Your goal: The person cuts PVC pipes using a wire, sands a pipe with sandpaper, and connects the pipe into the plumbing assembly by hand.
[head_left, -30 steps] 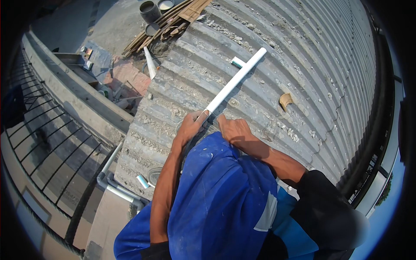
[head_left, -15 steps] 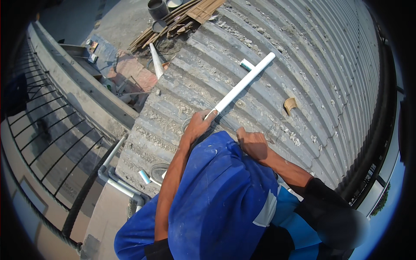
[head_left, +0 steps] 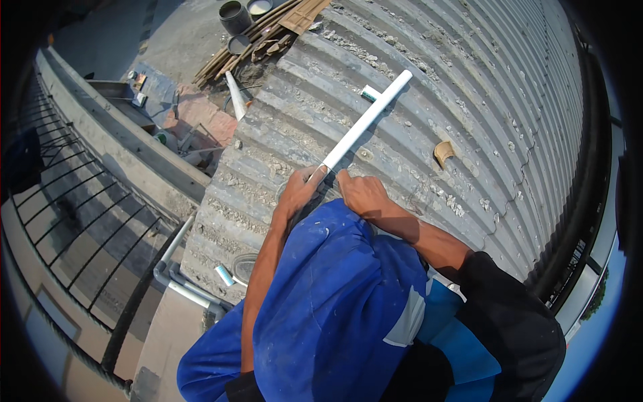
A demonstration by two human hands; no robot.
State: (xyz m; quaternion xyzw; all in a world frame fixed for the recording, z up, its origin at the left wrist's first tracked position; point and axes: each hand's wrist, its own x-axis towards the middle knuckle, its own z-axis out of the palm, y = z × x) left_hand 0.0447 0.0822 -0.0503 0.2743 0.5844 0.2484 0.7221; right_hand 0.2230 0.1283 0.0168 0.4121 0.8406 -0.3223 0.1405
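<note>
A long white pipe (head_left: 368,115) lies diagonally on the grey corrugated roof (head_left: 429,194), its near end in my left hand (head_left: 301,191), which is closed round it. My right hand (head_left: 362,194) is closed just right of that end, at what looks like a thin wire; its fingertips are partly hidden. My bent knee in blue trousers (head_left: 315,261) rises just below both hands. A short white piece (head_left: 368,92) with green marking lies against the far part of the pipe, and a curved tan fragment (head_left: 445,153) lies to the right.
Left, a black metal railing (head_left: 100,261) runs beside a concrete beam (head_left: 120,134) and bent pipes (head_left: 181,288). Down past the roof edge are wooden poles (head_left: 234,50), a dark bucket (head_left: 234,19) and rubble. A small white-blue item (head_left: 224,275) lies by my left forearm.
My right hand moved away from the pipe's end to the lower right, then came back close beside it. My left hand stayed on the pipe. The view shifted slightly.
</note>
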